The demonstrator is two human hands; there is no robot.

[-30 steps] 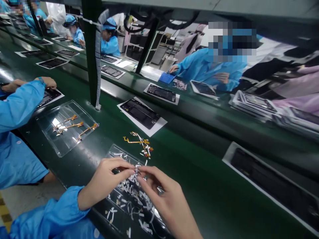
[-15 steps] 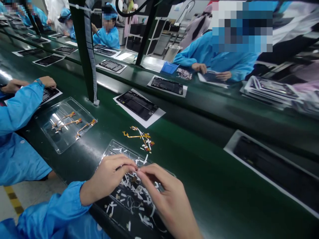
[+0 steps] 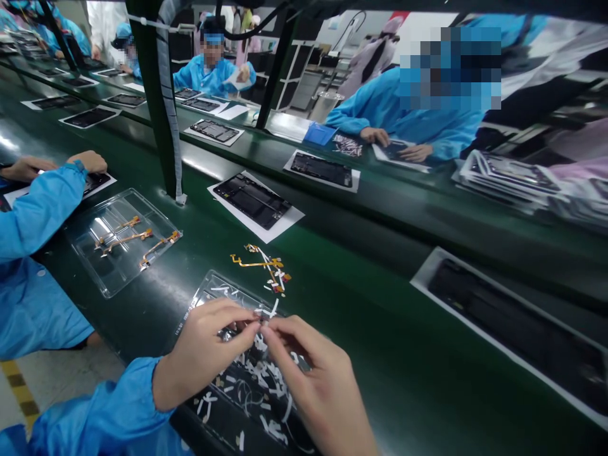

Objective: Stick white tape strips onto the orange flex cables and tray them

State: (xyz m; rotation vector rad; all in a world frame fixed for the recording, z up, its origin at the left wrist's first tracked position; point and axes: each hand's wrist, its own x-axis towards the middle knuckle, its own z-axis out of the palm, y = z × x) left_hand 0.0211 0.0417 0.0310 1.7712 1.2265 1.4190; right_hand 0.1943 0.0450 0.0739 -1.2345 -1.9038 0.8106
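Floor: pale floor (image 3: 57,380) with yellow-black tape (image 3: 18,389), 7 o'clock
Furniture: green workbench (image 3: 380,335), 3 o'clock; steel shelving rack (image 3: 297,79), 12 o'clock

Green conveyor belt (image 3: 375,316) carries plastic trays (image 3: 121,269), black panels (image 3: 251,201).

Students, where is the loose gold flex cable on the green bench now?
In the head view, the gold flex cable lies centre-left, just beyond the clear tray, nearer than the black panel on white paper.

My head-worn camera faces forward and down along the worktop (image 3: 380,354), close above my left hand (image 3: 204,354) and right hand (image 3: 318,380).
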